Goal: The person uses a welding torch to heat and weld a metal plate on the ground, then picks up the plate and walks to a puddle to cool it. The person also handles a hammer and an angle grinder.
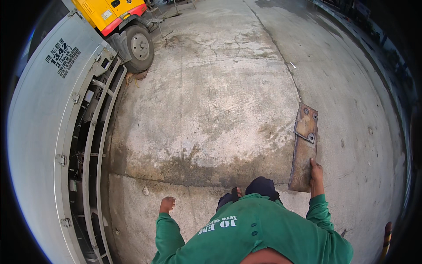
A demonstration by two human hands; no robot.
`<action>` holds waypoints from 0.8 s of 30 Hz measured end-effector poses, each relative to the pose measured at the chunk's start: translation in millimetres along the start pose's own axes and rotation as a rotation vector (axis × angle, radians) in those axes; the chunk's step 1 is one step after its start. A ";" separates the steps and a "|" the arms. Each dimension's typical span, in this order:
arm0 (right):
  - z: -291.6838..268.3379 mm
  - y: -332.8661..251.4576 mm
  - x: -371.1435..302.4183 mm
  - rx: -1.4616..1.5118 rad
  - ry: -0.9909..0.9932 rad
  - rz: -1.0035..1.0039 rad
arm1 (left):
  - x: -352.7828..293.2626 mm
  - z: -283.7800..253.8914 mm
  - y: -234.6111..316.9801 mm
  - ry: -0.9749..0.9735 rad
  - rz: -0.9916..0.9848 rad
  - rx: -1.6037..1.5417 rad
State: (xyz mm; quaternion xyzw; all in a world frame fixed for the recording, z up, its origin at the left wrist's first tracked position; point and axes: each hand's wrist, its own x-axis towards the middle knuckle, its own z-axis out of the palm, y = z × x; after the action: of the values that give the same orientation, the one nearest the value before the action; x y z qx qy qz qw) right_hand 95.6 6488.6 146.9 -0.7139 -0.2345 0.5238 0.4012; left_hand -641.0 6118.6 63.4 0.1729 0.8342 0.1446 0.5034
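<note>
My right hand (316, 174) grips the long edge of a flat, rusty metal plate (302, 160), holding it at my right side. A shorter rusty piece (304, 123) with several bolt holes or round fittings lies over the plate's far end. Whether the two pieces are joined, I cannot tell. My left hand (167, 204) hangs out to the left with its fingers curled in, and nothing shows in it. Both arms are in green sleeves. Below my chest one foot and dark trouser legs (262, 187) show in part.
Along the left stands a silver truck box body (41, 119) with a metal side rail (90, 145). Ahead of it are a large wheel (140, 47) and a yellow and red truck cab (107, 15). Cracked, stained concrete (206, 101) stretches ahead. A striped post (387, 240) stands at the lower right.
</note>
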 end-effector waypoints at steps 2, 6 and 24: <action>82.0 -68.9 47.7 -0.040 0.024 -0.017 | 67.6 -67.2 183.0 0.167 0.205 -0.051; 249.5 -164.9 176.8 -0.081 -0.021 -0.052 | 167.6 -188.7 403.3 0.346 0.397 -0.119; 916.2 -537.5 632.0 -0.138 -0.285 -0.150 | 704.3 -159.4 752.9 -0.097 0.101 0.200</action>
State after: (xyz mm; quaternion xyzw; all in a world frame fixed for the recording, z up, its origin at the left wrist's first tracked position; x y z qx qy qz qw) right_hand -500.4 7570.9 114.6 -0.6388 -0.3770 0.5709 0.3520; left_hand -980.4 7090.0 -108.1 0.2711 0.8092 0.0772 0.5155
